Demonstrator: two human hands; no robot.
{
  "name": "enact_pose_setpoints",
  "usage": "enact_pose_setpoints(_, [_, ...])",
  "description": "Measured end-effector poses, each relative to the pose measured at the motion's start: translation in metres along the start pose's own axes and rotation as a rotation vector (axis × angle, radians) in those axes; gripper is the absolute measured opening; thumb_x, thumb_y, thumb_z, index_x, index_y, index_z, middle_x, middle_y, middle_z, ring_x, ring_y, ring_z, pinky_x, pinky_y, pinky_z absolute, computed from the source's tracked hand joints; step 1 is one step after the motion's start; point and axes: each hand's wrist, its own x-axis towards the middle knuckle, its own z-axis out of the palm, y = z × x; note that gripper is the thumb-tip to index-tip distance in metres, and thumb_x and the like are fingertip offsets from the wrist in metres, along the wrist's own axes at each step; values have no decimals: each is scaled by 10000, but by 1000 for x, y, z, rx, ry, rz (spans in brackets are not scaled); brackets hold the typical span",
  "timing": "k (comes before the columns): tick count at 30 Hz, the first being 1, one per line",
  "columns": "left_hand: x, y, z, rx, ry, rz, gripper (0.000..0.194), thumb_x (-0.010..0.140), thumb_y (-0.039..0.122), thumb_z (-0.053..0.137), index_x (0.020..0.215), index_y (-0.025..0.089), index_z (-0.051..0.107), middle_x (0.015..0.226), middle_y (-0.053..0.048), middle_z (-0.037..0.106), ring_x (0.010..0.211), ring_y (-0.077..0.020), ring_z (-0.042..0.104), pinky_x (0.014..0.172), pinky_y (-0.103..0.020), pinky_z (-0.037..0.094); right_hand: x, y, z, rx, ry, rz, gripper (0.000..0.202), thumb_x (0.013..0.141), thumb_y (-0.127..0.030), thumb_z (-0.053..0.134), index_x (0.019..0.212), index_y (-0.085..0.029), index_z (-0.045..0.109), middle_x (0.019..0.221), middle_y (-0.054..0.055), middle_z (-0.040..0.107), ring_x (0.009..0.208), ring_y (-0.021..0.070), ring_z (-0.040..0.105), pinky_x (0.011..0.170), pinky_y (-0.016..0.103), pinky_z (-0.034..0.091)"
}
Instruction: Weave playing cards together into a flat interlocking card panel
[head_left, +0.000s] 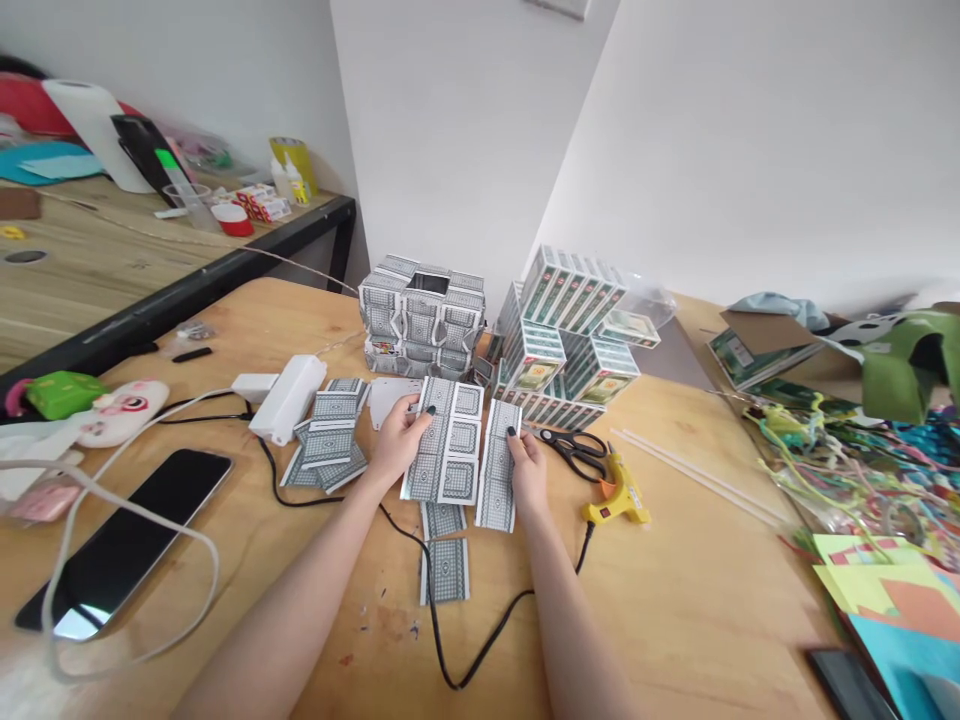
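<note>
My left hand (401, 438) grips a panel of joined playing cards (433, 450), thumb on top, their patterned grey backs facing up. A narrower strip of playing cards (495, 470) is held upright in my right hand (528, 466), a small gap to the right of the panel. Below the panel, more cards (448, 570) lie on the table, partly covered by it. Left of my left hand lies a loose pile of folded card pieces (330, 440). Behind both hands stands a box-like structure built of cards (424, 315) with a dark opening on top.
Stacked card boxes (574, 290) stand behind my right hand. Black scissors (574, 452) and a yellow glue gun (621, 492) lie to the right, its black cord looping between my arms. A white power strip (289, 398), phone (127, 540) and cables are left; colourful craft scraps (847, 480) fill the right.
</note>
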Motion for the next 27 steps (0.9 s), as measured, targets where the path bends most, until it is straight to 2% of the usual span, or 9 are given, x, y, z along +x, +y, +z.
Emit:
enact_pose_setpoints(5, [1, 1, -1, -25, -4, -11, 393, 682, 315, 594, 1044, 168, 545, 593, 38, 604, 544, -142, 560, 535, -233, 415, 0, 0, -1, -11, -17, 6, 269, 653, -433, 633, 781, -200, 601, 741, -10, 642, 683, 165, 556, 686, 270, 418])
enact_pose_setpoints(14, [0, -1, -2, 25, -67, -6, 442, 690, 314, 599, 1101, 154, 577, 689, -3, 671, 587, -160, 595, 535, -237, 432, 0, -1, -1, -12, -47, 9, 253, 676, -412, 618, 813, -199, 603, 800, 1, 656, 736, 178, 574, 721, 279, 424])
enact_pose_setpoints(21, [-1, 3, -2, -4, -70, -25, 474, 672, 342, 615, 1094, 131, 590, 710, -20, 686, 607, -175, 612, 561, -259, 463, 1, -3, -2, -20, -11, 5, 245, 675, -410, 619, 805, -204, 589, 782, -3, 663, 715, 176, 582, 698, 274, 425])
enact_pose_setpoints(27, [1, 1, -4, 13, -114, -34, 464, 676, 312, 611, 1107, 141, 598, 709, -16, 690, 592, -171, 610, 533, -249, 453, 1, -2, -3, -22, -50, 7, 265, 694, -432, 613, 816, -197, 586, 762, -3, 660, 679, 168, 576, 642, 263, 423])
